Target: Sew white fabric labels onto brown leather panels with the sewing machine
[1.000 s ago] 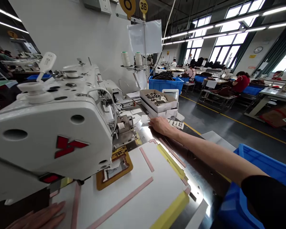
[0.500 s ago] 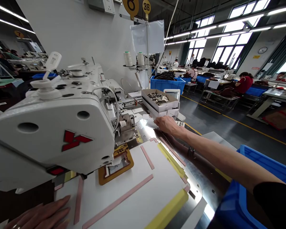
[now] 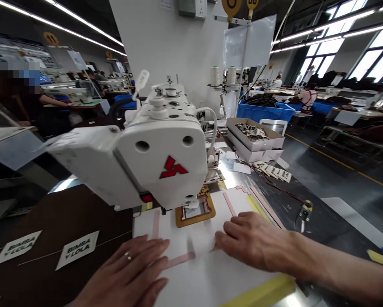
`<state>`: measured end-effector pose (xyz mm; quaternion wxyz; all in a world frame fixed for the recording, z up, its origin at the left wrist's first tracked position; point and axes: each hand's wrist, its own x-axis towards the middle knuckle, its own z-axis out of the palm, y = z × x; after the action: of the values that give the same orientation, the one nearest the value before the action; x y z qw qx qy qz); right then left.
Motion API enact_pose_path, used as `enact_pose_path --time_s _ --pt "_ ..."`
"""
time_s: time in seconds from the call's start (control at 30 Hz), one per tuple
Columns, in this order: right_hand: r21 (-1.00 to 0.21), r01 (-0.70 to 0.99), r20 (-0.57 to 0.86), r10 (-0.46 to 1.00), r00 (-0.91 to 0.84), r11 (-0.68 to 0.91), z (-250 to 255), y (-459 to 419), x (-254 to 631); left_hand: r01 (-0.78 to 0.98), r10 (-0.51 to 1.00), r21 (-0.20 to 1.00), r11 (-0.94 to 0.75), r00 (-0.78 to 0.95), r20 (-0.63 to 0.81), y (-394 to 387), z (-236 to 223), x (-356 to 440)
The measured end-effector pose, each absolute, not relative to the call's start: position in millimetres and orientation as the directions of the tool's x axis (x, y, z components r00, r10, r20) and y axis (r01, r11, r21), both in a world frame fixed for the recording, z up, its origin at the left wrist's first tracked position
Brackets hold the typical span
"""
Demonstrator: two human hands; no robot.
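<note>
My left hand (image 3: 130,268) lies flat and open, a ring on one finger, on the white template board (image 3: 210,277) in front of the white sewing machine (image 3: 165,157). My right hand (image 3: 251,243) rests on the same board just to the right, fingers curled and pinched on a small white piece whose shape is blurred. Between the two hands runs a pink strip (image 3: 178,259) stuck to the board. Just beyond my fingers, an orange frame (image 3: 196,211) sits under the machine's needle.
Two "BIMBA Y LOLA" labels (image 3: 77,248) lie on the dark table at left. A row of labels (image 3: 272,170), a cardboard box of small pieces (image 3: 253,134) and thread snips (image 3: 304,211) are at right. A blue bin (image 3: 264,111) and other workers are behind.
My right hand came back from the labels near the box to the board in front of me, holding a white piece. My view swung left; the left hand moved further onto the board.
</note>
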<state>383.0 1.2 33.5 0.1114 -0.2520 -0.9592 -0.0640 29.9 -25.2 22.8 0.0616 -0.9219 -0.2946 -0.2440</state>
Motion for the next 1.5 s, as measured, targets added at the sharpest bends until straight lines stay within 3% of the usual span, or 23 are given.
enact_pose_path --time_s 0.1,0.2,0.37,0.47,0.6,0.7,0.97,1.23,1.5 --pt "0.063 0.522 0.236 0.496 -0.836 0.851 24 -4 367 0.529 0.439 -0.114 -0.841 0.79 0.428 -28 25 54" --pt "0.001 0.577 0.34 0.542 -0.768 0.817 21 -10 362 0.46 0.364 -0.251 -0.852 0.864 0.348 -24 21 62" --pt "-0.096 0.561 0.479 0.532 -0.698 0.822 7 -23 357 0.461 0.366 -0.279 -0.842 0.869 0.332 -20 19 64" --pt "-0.139 0.54 0.392 0.547 -0.74 0.83 -1 -15 355 0.492 0.392 -0.269 -0.828 0.851 0.35 -19 22 69" --pt "-0.29 0.526 0.154 0.582 -0.799 0.799 4 2 357 0.548 0.437 -0.247 -0.799 0.812 0.386 -15 21 70" --pt "-0.347 0.532 0.091 0.593 -0.8 0.772 8 6 360 0.571 0.469 -0.221 -0.791 0.797 0.381 -12 18 67" --pt "-0.269 0.598 0.15 0.646 -0.748 0.755 5 -5 359 0.576 0.486 -0.282 -0.768 0.809 0.33 -6 14 65" --pt "-0.116 0.628 0.35 0.623 -0.699 0.77 -1 -9 359 0.544 0.423 -0.328 -0.773 0.826 0.372 -1 20 71" --pt "-0.222 0.55 0.121 0.583 -0.804 0.805 16 -9 355 0.537 0.41 -0.329 -0.777 0.828 0.383 0 18 72"
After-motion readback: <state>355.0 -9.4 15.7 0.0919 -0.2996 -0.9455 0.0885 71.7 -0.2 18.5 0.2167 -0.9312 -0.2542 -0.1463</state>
